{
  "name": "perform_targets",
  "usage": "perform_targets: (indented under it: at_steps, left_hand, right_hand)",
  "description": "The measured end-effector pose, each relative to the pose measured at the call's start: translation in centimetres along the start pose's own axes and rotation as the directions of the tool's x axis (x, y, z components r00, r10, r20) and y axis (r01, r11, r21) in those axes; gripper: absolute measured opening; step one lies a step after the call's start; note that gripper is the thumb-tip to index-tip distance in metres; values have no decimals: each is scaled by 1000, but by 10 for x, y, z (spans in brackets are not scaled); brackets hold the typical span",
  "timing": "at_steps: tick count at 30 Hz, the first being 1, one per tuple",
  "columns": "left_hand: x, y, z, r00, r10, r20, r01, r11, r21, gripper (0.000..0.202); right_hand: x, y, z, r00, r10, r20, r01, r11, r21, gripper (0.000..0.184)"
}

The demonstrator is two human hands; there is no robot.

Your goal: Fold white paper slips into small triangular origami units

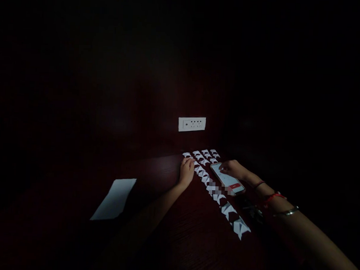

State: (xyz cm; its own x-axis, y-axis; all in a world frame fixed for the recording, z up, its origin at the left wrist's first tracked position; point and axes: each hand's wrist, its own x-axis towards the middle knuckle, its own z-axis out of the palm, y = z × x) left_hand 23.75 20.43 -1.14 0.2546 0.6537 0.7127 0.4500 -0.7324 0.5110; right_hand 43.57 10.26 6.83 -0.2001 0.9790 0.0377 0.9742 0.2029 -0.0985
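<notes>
My left hand [187, 172] rests on the dark table at the far end of a long line of folded white paper pieces [228, 210]. Its fingers are curled close together against the papers, and whatever is under the fingertips is hidden. My right hand [233, 170] is over a lit smartphone [229, 179] lying flat to the right of that line. Its fingers stretch down to the upper part of the screen without gripping the phone. A red button shows near the screen's lower end.
A stack of white paper strips [115, 200] lies to the left on the dark red table [166, 166]. More folded pieces [205, 153] stand in short rows behind the phone. A white wall socket [192, 124] is at the back. The surroundings are very dark.
</notes>
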Motion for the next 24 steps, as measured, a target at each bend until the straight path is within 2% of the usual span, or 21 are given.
perform_targets:
  at_steps: [2,4,5,7,9,12,14,16,18,20,24]
  left_hand:
    - [-22,2,-28,999,-3,50,2,1000,18,25]
    - [-45,2,-65,994,-3,109,-1,999,34,25]
    - [-57,1,-87,990,0,139,-6,999,41,20]
    - [-79,-1,-133,980,7,197,-20,998,65,27]
    - [-99,-5,-179,971,2,239,-29,993,111,26]
    - [-125,-19,-240,967,-55,250,-4,973,232,22]
    - [-140,-31,-271,967,-122,223,42,942,332,24]
    - [-153,-43,-291,962,-190,196,94,905,416,27]
    - [-162,-53,-300,953,-244,181,133,870,475,30]
    - [-167,-57,-302,946,-270,181,146,849,508,35]
    - [-167,-56,-296,938,-248,242,94,855,511,36]
  right_hand:
    - [-9,-36,-1,999,-50,-9,51,997,54,19]
    - [-14,-76,-1,994,-111,20,108,989,104,19]
    - [-15,-97,0,990,-136,35,131,984,120,19]
    - [-13,-137,5,985,-165,54,156,979,133,18]
    - [-8,-176,13,984,-171,56,162,979,126,17]
    - [4,-222,31,987,-154,39,149,983,105,19]
    - [12,-244,44,989,-147,5,146,984,104,22]
    - [21,-258,56,988,-149,-40,153,981,116,24]
    - [27,-267,67,986,-142,-84,152,979,132,26]
    - [32,-273,76,982,-138,-126,156,976,149,28]
    - [36,-285,87,967,-157,-202,195,964,182,39]
